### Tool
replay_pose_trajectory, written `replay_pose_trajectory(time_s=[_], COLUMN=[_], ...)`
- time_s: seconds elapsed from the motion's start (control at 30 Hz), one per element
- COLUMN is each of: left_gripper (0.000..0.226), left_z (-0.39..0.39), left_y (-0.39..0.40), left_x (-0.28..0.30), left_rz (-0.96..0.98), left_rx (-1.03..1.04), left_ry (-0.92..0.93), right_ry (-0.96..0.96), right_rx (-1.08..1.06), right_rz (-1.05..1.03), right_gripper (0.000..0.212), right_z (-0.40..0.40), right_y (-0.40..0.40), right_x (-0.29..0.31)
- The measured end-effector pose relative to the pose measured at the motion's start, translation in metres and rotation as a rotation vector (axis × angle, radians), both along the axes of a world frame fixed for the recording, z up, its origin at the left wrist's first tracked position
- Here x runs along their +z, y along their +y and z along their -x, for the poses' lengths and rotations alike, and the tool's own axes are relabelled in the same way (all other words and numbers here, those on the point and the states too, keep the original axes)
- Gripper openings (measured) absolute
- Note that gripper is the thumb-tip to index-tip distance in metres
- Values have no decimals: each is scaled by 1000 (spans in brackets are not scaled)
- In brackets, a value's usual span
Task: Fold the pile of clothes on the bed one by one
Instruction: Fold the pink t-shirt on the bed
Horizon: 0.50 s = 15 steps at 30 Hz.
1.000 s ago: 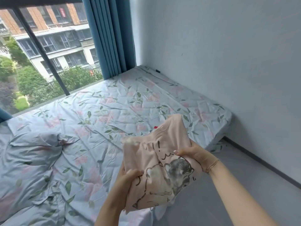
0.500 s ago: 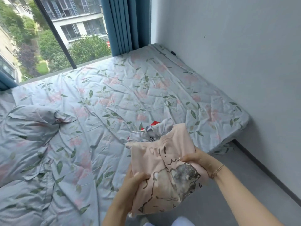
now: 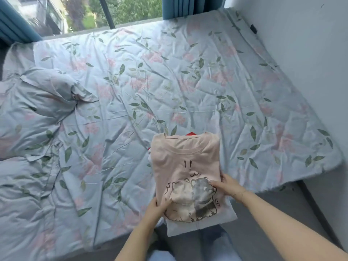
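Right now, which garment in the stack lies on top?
The pink tee with the cat print, under both hands; the red and grey-white pieces only peek out beneath it.

Floral-sheeted bed [image 3: 188,76] holds a small stack of clothes at its near edge.

A folded pink T-shirt [image 3: 185,162] with a cartoon print tops the stack, red fabric [image 3: 191,133] showing beneath it; a rumpled quilt [image 3: 37,113] in the same print lies bunched at the left.
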<state>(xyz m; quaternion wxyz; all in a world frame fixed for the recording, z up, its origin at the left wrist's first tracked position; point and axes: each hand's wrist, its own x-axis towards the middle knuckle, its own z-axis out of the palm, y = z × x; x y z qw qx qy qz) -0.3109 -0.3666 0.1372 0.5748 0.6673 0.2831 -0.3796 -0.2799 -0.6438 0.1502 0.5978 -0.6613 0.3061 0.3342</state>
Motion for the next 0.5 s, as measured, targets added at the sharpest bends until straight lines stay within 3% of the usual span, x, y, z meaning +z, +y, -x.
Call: replay_pose_trajectory(time_s=[0.27,0.43,0.5], left_gripper=[37,62,42], left_z=[31,52,66], left_y=[-11,-13,-19], left_x=[1,2,-4], left_rz=[-113,-197,-234], left_rx=[113,55,33], left_ry=[-137,-186,-139], right_ry=[-98,-87,-82], right_rx=[146,102,110], right_rz=[46,119,207], right_gripper=[33,10,8], right_z=[38,68,92], right_y=[-23,-41,-46], right_x=[-12,-17,-27])
